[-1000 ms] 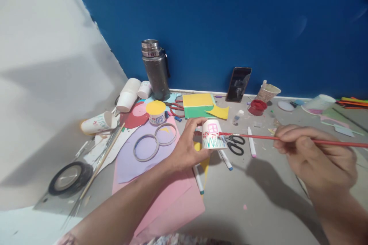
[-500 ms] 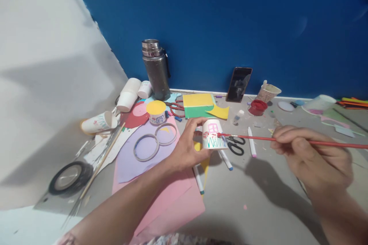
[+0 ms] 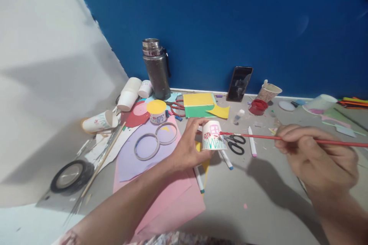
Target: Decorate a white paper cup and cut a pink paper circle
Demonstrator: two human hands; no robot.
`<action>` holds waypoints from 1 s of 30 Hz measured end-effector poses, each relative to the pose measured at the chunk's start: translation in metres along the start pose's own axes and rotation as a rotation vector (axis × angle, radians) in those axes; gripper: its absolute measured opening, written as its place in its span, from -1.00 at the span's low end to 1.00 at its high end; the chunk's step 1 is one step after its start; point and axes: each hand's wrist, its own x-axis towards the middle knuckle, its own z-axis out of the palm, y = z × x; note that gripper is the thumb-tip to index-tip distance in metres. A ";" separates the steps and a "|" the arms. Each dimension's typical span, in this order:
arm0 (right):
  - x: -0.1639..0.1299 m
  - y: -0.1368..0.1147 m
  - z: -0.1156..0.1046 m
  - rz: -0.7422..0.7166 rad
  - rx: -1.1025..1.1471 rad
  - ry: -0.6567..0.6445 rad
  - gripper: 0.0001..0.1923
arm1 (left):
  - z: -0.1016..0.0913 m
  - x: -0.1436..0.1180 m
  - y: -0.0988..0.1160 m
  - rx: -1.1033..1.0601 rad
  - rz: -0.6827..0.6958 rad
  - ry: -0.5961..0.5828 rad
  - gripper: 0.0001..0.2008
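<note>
My left hand [image 3: 191, 141] is closed around a small white paper cup [image 3: 213, 139], held upside down above the table. A pink window, red dots and green grass strokes decorate its side. Between the fingers of my right hand [image 3: 316, 153] is a thin red paintbrush [image 3: 258, 136]. Its red-coated tip is at the cup's right side, by the red dots; whether it touches I cannot tell. Behind the cup lie black-handled scissors [image 3: 236, 145], partly hidden. A blue-tipped marker [image 3: 226, 159] and a pink-tipped marker [image 3: 252, 141] rest close by.
A metal thermos [image 3: 156, 72] and a phone [image 3: 240, 84] stand by the blue wall. A red paint pot [image 3: 258, 107] is at the back right. Tape rings [image 3: 146, 146], coloured paper [image 3: 172, 206], a black tape roll [image 3: 70, 176] and a yellow-topped cup [image 3: 157, 113] lie left.
My right hand has shifted slightly right with the paintbrush, and the brush tip has moved a little right across the cup. The cup has turned slightly in my left hand.
</note>
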 end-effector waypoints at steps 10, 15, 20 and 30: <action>-0.006 0.001 0.005 0.011 -0.003 -0.096 -0.81 | 0.003 -0.002 0.000 0.049 0.033 -0.026 -0.28; -0.006 0.004 0.003 -0.024 -0.028 -0.153 -0.81 | 0.003 -0.002 0.000 0.078 0.062 -0.025 -0.31; -0.004 0.004 0.001 -0.036 -0.010 -0.102 -0.81 | 0.002 -0.002 0.000 0.078 0.050 -0.028 -0.30; -0.001 0.005 -0.002 0.022 -0.024 0.125 -0.85 | 0.004 -0.001 -0.003 0.032 0.014 -0.016 -0.28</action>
